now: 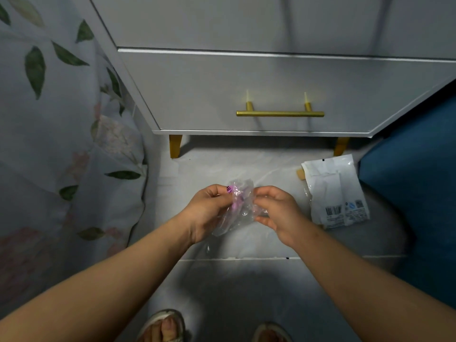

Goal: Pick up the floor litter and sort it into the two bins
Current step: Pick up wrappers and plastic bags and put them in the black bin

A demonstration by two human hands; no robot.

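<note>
Sandalled feet point(162, 327) stood at the bottom edge of view, with both forearms reaching forward and down above them. Over the floor point(222, 164) the left hand point(207, 213) and right hand point(278, 213) met on one wrapper point(243, 203), clear film with purple print.

The left fingers were curled round its left side, thumb pressed on top. The right thumb and forefinger pinched its right edge, and the other right fingers were loosely curled beneath. The wrapper sat between the two sets of fingertips and appeared lifted off the floor. Wrists were bent slightly inward, palms facing each other.

Judgement: the two-handed hold served to gather a flimsy film that one hand would control poorly, ahead of carrying it off.

A white packet point(335, 193) lay flat on the floor, near and to the right of the right fingers, untouched. It appeared to be litter not yet collected. Beyond the fingertips stood a drawer point(246, 95) with a brass handle point(280, 114). Floral bedding point(61, 119) hung well left of the left fingers. Neither bin was in view, so the sorting destination could not be stated.
</note>
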